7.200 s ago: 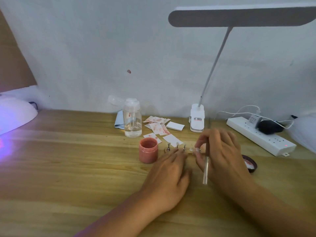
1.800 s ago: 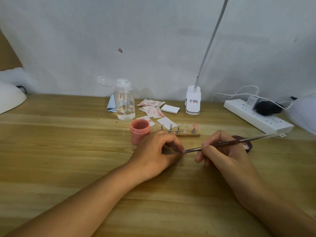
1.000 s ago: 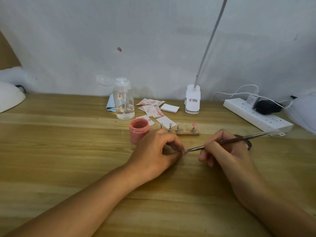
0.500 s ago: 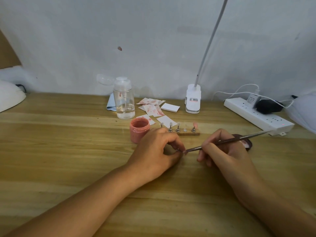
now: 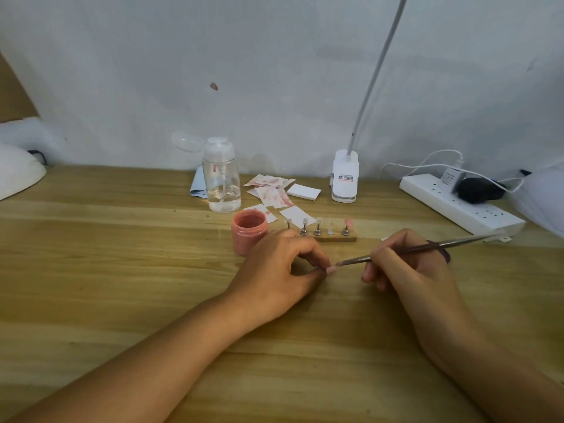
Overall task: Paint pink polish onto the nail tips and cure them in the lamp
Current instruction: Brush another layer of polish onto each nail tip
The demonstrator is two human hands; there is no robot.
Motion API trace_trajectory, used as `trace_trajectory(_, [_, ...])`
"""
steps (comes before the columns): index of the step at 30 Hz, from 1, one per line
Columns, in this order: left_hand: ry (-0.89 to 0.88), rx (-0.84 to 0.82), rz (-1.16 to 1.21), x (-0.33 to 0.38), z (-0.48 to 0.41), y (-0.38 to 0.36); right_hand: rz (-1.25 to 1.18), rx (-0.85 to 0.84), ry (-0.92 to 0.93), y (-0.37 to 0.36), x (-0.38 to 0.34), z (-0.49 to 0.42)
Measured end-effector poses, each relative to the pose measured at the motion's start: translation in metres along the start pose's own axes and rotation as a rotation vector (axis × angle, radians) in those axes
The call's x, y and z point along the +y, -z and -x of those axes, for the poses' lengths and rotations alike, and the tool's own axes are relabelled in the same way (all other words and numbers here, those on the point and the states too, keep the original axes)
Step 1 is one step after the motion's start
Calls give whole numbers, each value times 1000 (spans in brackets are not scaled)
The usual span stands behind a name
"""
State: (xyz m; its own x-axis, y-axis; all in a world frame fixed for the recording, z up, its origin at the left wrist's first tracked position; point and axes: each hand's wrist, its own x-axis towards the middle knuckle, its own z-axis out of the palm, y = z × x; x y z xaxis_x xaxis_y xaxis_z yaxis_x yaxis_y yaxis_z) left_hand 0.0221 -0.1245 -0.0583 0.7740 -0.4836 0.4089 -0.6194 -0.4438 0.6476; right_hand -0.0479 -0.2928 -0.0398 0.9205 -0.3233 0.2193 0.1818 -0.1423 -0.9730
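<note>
Nail tip, brush touching; clamp label unreadable.

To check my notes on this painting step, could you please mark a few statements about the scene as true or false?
1. The right hand holds the brush. True.
2. The polish jar has its lid on. False: it stands open.
3. The left hand pinches a nail tip at the brush's bristles. True.
4. The pump bottle stands right of the power strip. False: it stands left of it, behind the polish jar.
5. The wooden holder lies beyond both hands. True.
</note>
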Motion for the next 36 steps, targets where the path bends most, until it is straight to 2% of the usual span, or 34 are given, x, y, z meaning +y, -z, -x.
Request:
trace_trajectory(3, [3, -9, 16, -2, 0, -1, -17, 28, -7, 2, 1, -1])
trace_trajectory(7, [6, -30, 14, -3, 0, 1, 12, -103, 21, -3, -3, 5])
trace_trajectory(13, [3, -22, 44, -3, -1, 0, 21, 27, -19, 2, 2, 0])
trace_trajectory(19, [4, -35, 36, -5, -1, 2, 26, -113, 45, -3, -4, 6])
trace_trajectory(25, [15, -24, 67, -7, -1, 1, 23, 14, 23, 1, 2, 1])
trace_trajectory(30, [19, -41, 53, -7, -2, 0, 1, -114, 79, -3, -2, 6])
trace_trajectory(36, [33, -44, 58, -6, -2, 1, -12, -134, 66, -2, -4, 6])
